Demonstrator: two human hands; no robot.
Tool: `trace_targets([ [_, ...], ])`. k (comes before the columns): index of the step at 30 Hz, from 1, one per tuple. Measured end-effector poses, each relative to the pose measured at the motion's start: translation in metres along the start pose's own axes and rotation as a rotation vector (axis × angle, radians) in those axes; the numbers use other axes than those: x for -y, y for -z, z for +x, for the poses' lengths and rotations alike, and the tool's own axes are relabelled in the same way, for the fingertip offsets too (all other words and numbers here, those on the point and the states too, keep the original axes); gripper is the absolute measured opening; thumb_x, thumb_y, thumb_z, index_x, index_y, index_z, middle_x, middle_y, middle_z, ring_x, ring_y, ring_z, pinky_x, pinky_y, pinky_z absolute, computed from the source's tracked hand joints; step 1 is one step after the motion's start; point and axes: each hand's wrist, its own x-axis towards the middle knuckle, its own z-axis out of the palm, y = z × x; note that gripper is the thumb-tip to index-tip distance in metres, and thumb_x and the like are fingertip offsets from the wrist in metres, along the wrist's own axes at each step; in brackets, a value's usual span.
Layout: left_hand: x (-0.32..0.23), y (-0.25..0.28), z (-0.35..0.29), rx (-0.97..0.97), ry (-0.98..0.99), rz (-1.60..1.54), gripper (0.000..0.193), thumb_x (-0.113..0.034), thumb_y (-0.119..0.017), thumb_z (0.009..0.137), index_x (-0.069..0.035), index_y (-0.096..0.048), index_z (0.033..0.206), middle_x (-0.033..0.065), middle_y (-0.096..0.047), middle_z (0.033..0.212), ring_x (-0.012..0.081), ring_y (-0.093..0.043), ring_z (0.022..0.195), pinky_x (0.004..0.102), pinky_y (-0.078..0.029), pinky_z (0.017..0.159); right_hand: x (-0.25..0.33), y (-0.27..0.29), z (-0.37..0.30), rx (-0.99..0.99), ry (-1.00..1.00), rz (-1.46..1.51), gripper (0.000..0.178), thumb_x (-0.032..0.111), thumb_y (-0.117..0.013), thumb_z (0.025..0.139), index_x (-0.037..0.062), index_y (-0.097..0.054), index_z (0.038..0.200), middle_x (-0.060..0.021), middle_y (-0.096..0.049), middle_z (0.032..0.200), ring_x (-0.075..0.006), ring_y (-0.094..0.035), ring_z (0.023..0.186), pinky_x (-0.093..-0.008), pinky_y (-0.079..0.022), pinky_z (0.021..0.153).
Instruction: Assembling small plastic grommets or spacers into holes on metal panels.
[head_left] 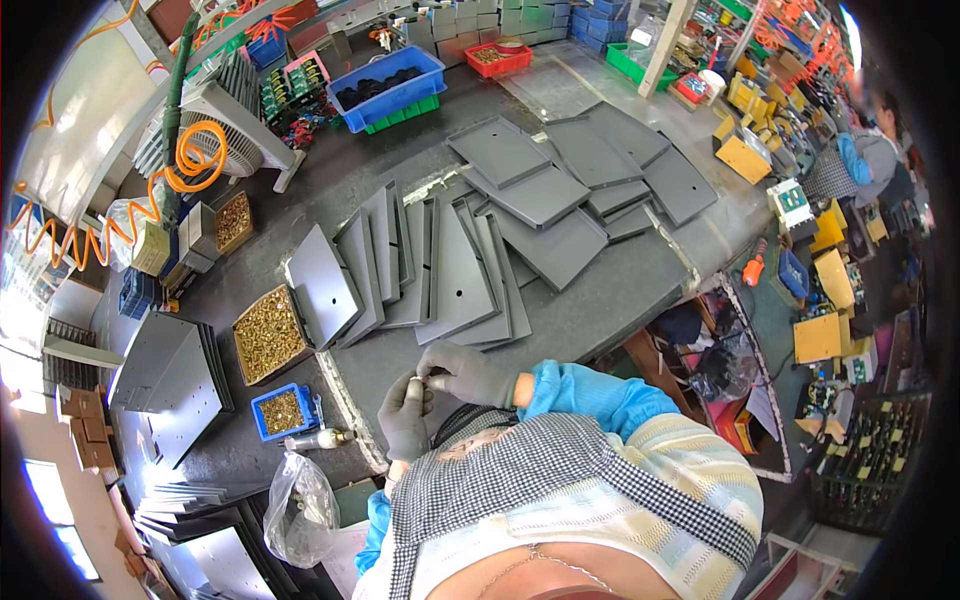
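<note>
Pinching narrowly with grey-gloved left hand (405,420) and right hand (458,374), tips drawn together; impossible to make out any small piece between, or its axis. Stretching ahead from 9 o'clock round to 2, a dark workbench (595,305), crossed by pale worn strips, near edge slanting off toward 2 o'clock. Far beyond, also at 2 o'clock, a co-worker (878,165) in blue sleeves. On the bench at 1 o'clock, a flat, overlapping stack of grey panels (550,245), corners aimed in differing directions. Closest to the fingers, at 12 o'clock, a leaning row of panels (458,290), long axes running roughly from 11 to 5 o'clock, lower ends just beyond the right hand. Little open room there; wider bare surface at 2 o'clock, below the stack, and again at 11, behind the row. At 11 o'clock, farther back, a pale fan (225,125); near 12, a blue tub (400,112) of black pieces. Toward 10, a brown box (240,358) of brass-coloured fasteners; just before 9, a smaller blue tray (290,432) of similar ones; at 8, a hand driver (325,438), lying sideways.
</note>
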Motion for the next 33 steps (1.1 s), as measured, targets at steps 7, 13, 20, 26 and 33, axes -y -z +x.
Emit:
trace_targets([
  [7, -0.002, -0.019, 0.005, 0.013, 0.000, -0.062, 0.032, -0.015, -0.061, 0.104, 0.003, -0.064, 0.130, 0.0041, -0.070, 0.100, 0.0086, -0.062, 0.082, 0.0231, -0.052, 0.071, -0.009, 0.014, 0.016, 0.079, -0.252, 0.002, 0.024, 0.021, -0.070, 0.095, 0.0064, -0.065, 0.112, -0.0146, -0.068, 0.103, -0.0319, -0.066, 0.099, -0.0399, -0.052, 0.086],
  [13, -0.008, -0.010, 0.012, 0.150, 0.188, -0.335, 0.032, -0.016, -0.054, 0.106, 0.002, -0.061, 0.132, 0.0049, -0.070, 0.100, 0.0103, -0.064, 0.083, 0.0233, -0.053, 0.073, -0.005, 0.020, 0.028, 0.047, 0.323, -0.039, 0.026, 0.022, -0.071, 0.094, 0.0055, -0.063, 0.112, -0.0119, -0.066, 0.098, -0.0322, -0.066, 0.096, -0.0394, -0.052, 0.085],
  [20, -0.011, -0.022, 0.014, 0.057, 0.105, -0.161, 0.037, -0.015, -0.055, 0.106, 0.004, -0.056, 0.137, 0.0067, -0.071, 0.107, 0.0136, -0.067, 0.090, 0.0243, -0.052, 0.075, -0.008, 0.033, 0.047, 0.193, -0.041, -0.283, 0.023, 0.020, -0.069, 0.094, 0.0062, -0.061, 0.111, -0.0107, -0.064, 0.098, -0.0303, -0.065, 0.094, -0.0416, -0.053, 0.084],
  [26, -0.013, -0.024, 0.027, 0.151, 0.171, -0.365, 0.034, -0.017, -0.055, 0.106, -0.001, -0.056, 0.137, 0.0038, -0.069, 0.108, 0.0104, -0.064, 0.090, 0.0232, -0.052, 0.075, 0.002, 0.040, 0.056, 0.050, 0.350, -0.120, 0.022, 0.026, -0.069, 0.094, 0.0086, -0.065, 0.106, -0.0102, -0.065, 0.096, -0.0323, -0.065, 0.091, -0.0430, -0.052, 0.081],
  [33, -0.032, -0.037, 0.035, 0.057, 0.167, -0.157, 0.034, -0.020, -0.053, 0.108, -0.002, -0.057, 0.135, 0.0041, -0.068, 0.110, 0.0121, -0.066, 0.094, 0.0239, -0.052, 0.076, -0.018, 0.044, 0.064, 0.131, 0.110, -0.377, 0.024, 0.022, -0.068, 0.093, 0.0085, -0.062, 0.112, -0.0115, -0.064, 0.102, -0.0339, -0.064, 0.097, -0.0452, -0.053, 0.083],
])
